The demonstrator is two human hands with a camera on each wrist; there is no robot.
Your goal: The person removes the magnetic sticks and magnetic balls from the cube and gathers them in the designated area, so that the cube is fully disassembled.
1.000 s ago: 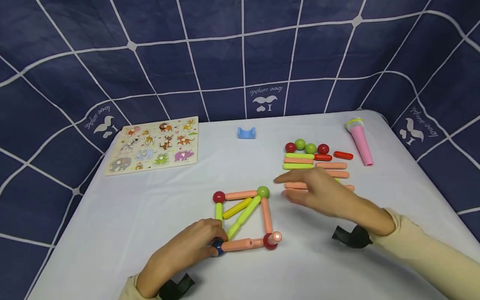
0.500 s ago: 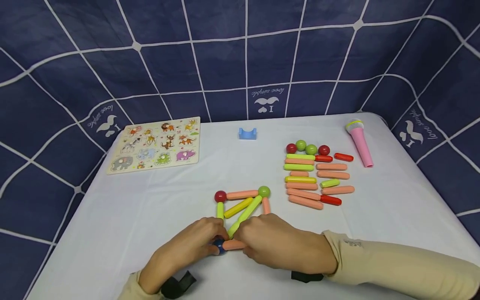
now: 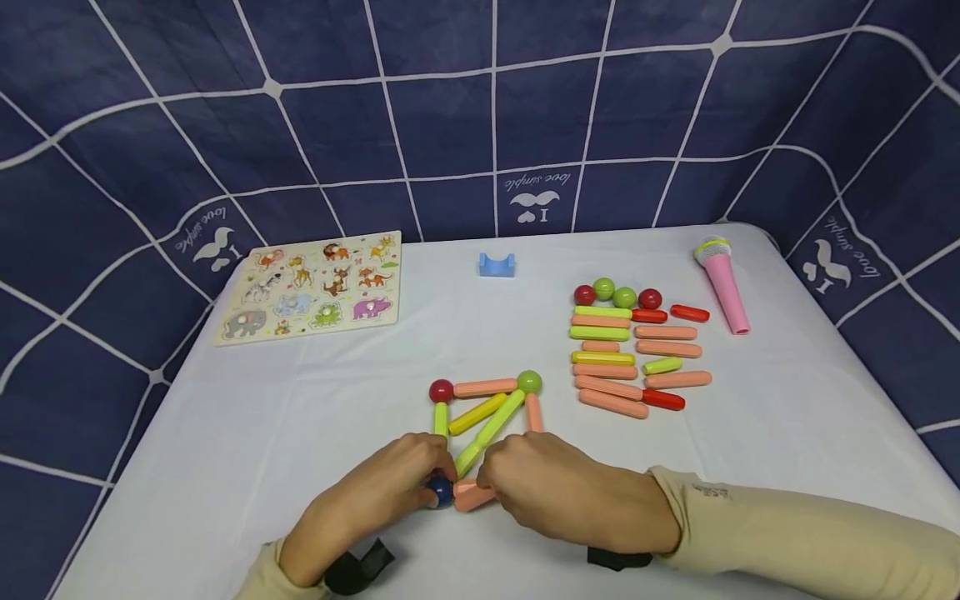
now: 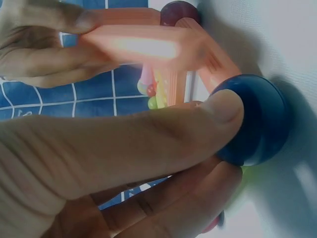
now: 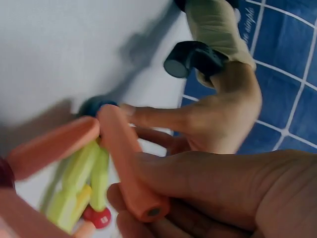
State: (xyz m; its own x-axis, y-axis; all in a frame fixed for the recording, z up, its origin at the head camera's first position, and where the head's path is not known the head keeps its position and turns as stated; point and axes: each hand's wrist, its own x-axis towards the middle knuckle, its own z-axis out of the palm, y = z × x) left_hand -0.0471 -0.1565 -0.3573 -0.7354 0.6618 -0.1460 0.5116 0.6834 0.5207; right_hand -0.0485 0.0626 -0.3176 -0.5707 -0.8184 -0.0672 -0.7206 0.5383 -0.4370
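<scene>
With our left hand [image 3: 393, 479] we pinched the blue ball [image 4: 257, 126] between thumb and fingers, just right of it gripped an orange stick [image 5: 121, 153] in the curled fingers of our right hand [image 3: 566, 487], and saw loose sticks [image 3: 603, 358] well right of that ball.

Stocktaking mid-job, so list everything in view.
Puzzle board: 1, cream, far left
Stand: 1, blue, far centre
Microphone: 1, pink-grey, far right
Spare balls: 4, 2 red, 2 green, right
Spare sticks: 15, 8 orange, 3 lime, 3 red, 1 yellow, right
Assembly balls: 4, 2 red, green, blue, front
Assembly sticks: count unclear, orange, lime, yellow, front
Tablecloth: 1, white, underneath
Backdrop: 1, navy-white, behind
Straps: 2, black, wrists
Sleeves: 2, beige, front
Hands: 2, bare, front
</scene>
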